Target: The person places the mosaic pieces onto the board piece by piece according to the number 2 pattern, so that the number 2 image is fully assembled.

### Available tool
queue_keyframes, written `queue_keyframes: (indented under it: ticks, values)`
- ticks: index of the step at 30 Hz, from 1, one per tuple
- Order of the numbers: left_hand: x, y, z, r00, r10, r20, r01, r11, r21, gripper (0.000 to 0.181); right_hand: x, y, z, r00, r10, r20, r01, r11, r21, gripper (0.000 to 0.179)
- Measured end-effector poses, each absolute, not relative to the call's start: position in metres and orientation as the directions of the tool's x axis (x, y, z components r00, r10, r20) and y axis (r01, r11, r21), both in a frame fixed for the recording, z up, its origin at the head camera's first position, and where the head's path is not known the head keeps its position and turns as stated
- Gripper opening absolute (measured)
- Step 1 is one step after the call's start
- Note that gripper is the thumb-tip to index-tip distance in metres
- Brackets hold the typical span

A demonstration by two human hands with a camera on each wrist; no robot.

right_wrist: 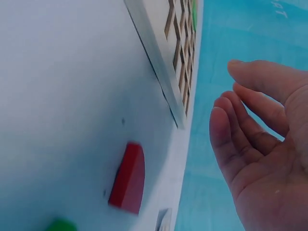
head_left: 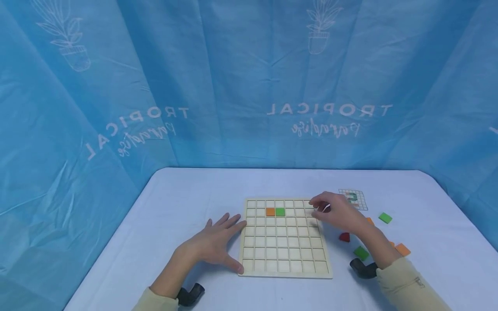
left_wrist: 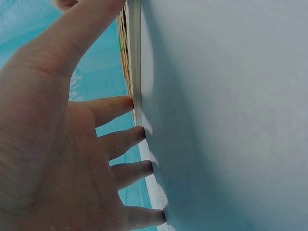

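Note:
A square wooden grid board (head_left: 282, 242) lies on the white table. In its second row from the far edge sit an orange square tile (head_left: 270, 211) and, right beside it, a green square tile (head_left: 280, 211). My left hand (head_left: 212, 242) is spread at the board's left side, thumb at the near corner and index fingertip against the edge. Over the board's far right edge hovers my right hand (head_left: 338, 211), its fingers loosely bent. The right wrist view shows a gap between thumb and fingers (right_wrist: 226, 125) and nothing held there.
Right of the board lie a red piece (head_left: 344, 237), a near green tile (head_left: 361, 253), a far green tile (head_left: 385, 217) and an orange tile (head_left: 402, 249). A printed grid card (head_left: 361, 201) lies behind the right hand. Blue curtain (head_left: 249, 86) hangs behind the table.

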State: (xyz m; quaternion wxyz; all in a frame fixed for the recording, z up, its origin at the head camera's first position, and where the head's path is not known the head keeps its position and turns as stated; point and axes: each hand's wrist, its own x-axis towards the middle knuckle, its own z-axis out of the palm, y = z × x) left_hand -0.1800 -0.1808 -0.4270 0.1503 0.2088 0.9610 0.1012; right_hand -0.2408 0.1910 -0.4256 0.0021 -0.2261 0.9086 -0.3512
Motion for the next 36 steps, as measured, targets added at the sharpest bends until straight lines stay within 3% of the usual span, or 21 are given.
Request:
queue_keyframes:
  ticks: [19, 36]
  values:
    - [-0.181, -0.183, -0.428, -0.866, 0.446, -0.226, 0.381, 0.882, 0.278, 0.124, -0.226, 0.235, -0.421, -0.930, -0.340, 0.136, -0.352, 0.727, -0.590, 0.024]
    - [-0.182, -0.181, -0.428, -0.862, 0.444, -0.242, 0.379, 0.884, 0.273, 0.124, -0.213, 0.275, -0.418, -0.970, -0.217, 0.107, -0.240, 0.800, -0.550, 0.031]
